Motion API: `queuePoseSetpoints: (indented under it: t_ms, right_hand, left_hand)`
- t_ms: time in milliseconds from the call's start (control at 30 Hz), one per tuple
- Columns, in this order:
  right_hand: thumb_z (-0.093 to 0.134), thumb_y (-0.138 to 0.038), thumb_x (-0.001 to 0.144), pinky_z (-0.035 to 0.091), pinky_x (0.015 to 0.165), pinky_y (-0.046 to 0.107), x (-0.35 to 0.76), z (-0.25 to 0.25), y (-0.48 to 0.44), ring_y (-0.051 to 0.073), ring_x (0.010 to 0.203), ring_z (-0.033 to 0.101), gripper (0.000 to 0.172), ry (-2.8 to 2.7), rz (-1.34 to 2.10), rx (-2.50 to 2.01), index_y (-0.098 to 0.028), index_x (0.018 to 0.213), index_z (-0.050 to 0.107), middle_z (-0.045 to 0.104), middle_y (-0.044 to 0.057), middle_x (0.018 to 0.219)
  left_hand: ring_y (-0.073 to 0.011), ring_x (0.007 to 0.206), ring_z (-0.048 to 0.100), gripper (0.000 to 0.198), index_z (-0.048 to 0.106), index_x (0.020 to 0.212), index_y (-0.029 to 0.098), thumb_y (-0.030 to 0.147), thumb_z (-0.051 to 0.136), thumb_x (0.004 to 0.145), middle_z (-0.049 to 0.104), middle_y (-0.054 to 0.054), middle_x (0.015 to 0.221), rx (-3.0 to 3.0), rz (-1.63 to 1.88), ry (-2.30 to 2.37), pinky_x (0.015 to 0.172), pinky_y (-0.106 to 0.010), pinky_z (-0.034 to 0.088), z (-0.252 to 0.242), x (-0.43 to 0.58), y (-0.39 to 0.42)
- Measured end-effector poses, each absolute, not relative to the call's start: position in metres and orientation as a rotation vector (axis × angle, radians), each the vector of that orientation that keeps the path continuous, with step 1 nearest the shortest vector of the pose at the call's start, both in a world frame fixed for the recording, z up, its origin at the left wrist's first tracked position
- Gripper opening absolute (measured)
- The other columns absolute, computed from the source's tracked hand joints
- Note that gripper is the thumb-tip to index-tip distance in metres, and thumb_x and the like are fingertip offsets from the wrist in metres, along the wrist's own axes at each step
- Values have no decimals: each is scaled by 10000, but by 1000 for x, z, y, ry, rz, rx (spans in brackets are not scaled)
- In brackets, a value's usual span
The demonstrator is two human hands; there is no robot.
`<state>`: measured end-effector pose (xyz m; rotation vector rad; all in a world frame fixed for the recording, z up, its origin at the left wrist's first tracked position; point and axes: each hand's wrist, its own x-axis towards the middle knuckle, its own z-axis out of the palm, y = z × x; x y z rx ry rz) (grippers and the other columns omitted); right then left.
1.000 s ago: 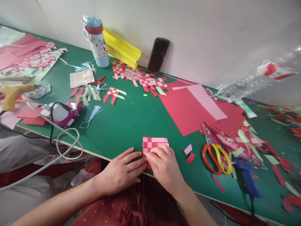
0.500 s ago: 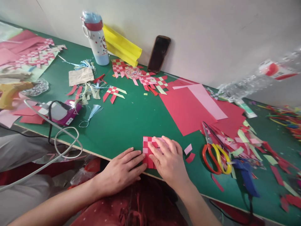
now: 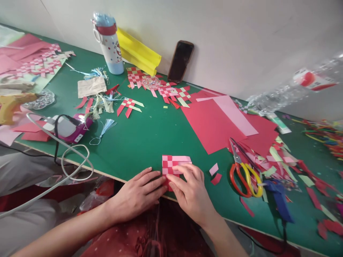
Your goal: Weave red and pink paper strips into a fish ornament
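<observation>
The right hand has slid nearer the counter's edge, baring a pink strip of the weave, left of the scissors; fingers half curled, any pinch impossible to tell. The left hand lies flat against the weave, gripping nothing. Weaving seems under way, calling next for light fingertips on thin, square-checked paper

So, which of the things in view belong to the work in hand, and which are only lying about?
In the work:
- red-and-pink woven paper, under left hand and right hand

Apparently lying about, untouched:
- scissors
- blue glue gun
- smartphone
- drinking bottle
- blue tassel
</observation>
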<state>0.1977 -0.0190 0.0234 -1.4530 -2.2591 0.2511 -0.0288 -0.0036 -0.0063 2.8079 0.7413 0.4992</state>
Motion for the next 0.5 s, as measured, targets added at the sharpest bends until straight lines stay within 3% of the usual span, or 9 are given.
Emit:
queuePoseSetpoints:
  t_ms: [333, 500]
  right_hand:
    - [558, -226, 917, 286, 1019, 514, 191, 15, -21, 262, 1107, 508, 211, -2236, 137, -1526, -299, 1026, 723, 680, 48, 1140]
    - [530, -246, 946, 304, 1039, 497, 194, 16, -21, 252, 1139, 534, 220, -2208, 147, -1535, -289, 1068, 707, 691, 46, 1143]
  left_hand:
    - [-238, 1301, 473, 390, 519, 1354, 208, 306, 501, 977, 599, -10, 1353, 2803, 511, 694, 1152, -457, 344, -5, -30, -2]
    - [-244, 1315, 456, 374, 536, 1335, 228, 314, 513, 972, 583, -6, 1369, 2819, 502, 677, 1164, -470, 317, -7, -31, -3]
